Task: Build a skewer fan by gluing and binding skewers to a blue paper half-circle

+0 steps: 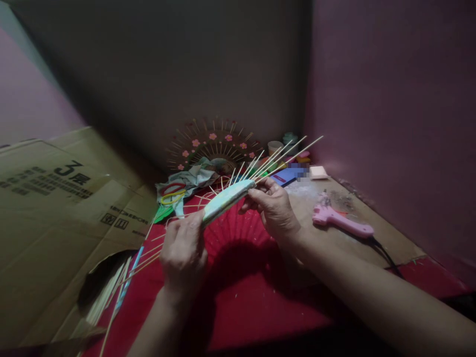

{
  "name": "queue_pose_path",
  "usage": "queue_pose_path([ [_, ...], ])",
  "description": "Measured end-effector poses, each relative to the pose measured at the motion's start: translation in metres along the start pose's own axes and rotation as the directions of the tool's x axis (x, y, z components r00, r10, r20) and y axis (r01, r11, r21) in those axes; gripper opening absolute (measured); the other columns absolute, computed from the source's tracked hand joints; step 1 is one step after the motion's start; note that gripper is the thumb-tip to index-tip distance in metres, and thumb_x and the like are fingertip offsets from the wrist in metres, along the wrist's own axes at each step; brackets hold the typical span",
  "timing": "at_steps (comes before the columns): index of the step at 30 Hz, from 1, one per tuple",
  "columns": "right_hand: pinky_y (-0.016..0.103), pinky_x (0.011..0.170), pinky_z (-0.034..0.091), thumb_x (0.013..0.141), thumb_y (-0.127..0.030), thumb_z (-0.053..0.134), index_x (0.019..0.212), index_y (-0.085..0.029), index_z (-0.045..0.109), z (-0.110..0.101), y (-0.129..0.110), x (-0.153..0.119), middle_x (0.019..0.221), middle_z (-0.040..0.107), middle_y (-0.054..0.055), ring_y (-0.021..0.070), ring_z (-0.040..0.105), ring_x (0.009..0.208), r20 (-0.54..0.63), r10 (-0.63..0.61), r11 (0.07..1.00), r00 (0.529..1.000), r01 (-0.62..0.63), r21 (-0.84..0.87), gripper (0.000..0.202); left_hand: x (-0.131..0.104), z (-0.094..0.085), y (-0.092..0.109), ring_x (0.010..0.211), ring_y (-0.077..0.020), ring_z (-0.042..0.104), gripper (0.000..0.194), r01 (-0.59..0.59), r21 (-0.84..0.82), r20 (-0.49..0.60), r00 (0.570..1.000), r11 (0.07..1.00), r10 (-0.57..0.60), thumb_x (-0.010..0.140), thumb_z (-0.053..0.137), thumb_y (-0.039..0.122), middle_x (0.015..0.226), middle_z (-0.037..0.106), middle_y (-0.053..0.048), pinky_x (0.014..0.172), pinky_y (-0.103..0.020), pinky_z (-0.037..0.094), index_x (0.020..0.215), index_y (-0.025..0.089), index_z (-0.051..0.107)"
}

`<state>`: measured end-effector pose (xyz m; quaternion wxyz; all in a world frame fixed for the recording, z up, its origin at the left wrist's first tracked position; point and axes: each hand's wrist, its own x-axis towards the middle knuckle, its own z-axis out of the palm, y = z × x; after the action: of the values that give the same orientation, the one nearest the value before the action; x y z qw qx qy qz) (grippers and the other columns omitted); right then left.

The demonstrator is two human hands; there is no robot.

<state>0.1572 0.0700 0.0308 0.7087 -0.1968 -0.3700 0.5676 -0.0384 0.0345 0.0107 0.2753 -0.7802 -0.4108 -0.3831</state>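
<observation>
Between my two hands is a pale green, curved piece with thin sticks (pixel 228 198) fanning out from its far side. My left hand (pixel 184 248) grips its left end, fingers closed around the edge. At the other end, my right hand (pixel 273 206) pinches the piece between thumb and fingers, where long sticks (pixel 286 161) slant up to the right. The piece is held tilted above the red tabletop (pixel 260 307), its right end higher. Parts of both ends are hidden behind my fingers.
A flowered stick fan (pixel 213 141) stands at the back. A pink glue gun (pixel 342 220) lies on cardboard at right, near a blue box (pixel 288 174). Scissors (pixel 173 193) and crumpled paper (pixel 197 174) lie at back left. A large carton (pixel 55 223) fills the left, beside loose sticks (pixel 107 292).
</observation>
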Motion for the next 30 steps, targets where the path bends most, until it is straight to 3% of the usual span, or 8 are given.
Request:
queue_pose_path([
  [8,0.03,0.047,0.056,0.063,-0.018,0.068,0.08,-0.018,0.054,-0.0004,-0.0039,-0.0004,0.069,0.061,-0.005,0.0104,0.059,0.045,0.062,0.025,0.998,0.998,-0.029,0.05,0.022,0.0002,-0.0004,0.0003,0.098,-0.0264,0.056,0.048,-0.002,0.016,0.005,1.0,1.0,0.002,0.081,0.049,0.006,0.11,0.065,-0.014,0.087,-0.041,0.044,0.128,0.015,0.051],
  [13,0.027,0.044,0.055,0.065,-0.021,0.072,0.08,-0.018,0.053,-0.0013,-0.001,0.0002,0.071,0.06,-0.005,0.0092,0.057,0.045,0.036,-0.008,1.0,0.999,0.007,0.03,0.025,-0.0012,0.0,0.0016,0.102,-0.0267,0.056,0.05,-0.011,0.018,-0.001,1.0,1.0,0.011,0.08,0.049,0.004,0.112,0.065,-0.014,0.09,-0.041,0.043,0.129,0.015,0.051],
  [21,0.028,0.046,0.057,0.063,-0.017,0.07,0.081,-0.016,0.054,-0.0042,0.0021,0.0025,0.073,0.06,-0.005,0.0104,0.061,0.047,0.064,-0.009,0.998,0.998,0.005,0.064,0.023,0.0011,-0.0011,0.0038,0.095,-0.0264,0.057,0.05,-0.047,0.041,-0.052,0.997,0.998,0.049,0.075,0.05,-0.001,0.107,0.067,-0.015,0.088,-0.041,0.046,0.123,0.011,0.054],
  [30,0.025,0.043,0.055,0.062,-0.012,0.065,0.077,-0.017,0.052,-0.003,0.0018,0.0018,0.07,0.06,-0.006,0.0093,0.059,0.043,0.001,-0.012,0.998,1.0,0.012,0.061,0.02,-0.0004,0.0005,0.0037,0.096,-0.0277,0.057,0.051,-0.075,0.057,-0.037,0.996,0.996,0.078,0.074,0.05,-0.002,0.109,0.066,-0.016,0.088,-0.043,0.046,0.124,0.009,0.053],
])
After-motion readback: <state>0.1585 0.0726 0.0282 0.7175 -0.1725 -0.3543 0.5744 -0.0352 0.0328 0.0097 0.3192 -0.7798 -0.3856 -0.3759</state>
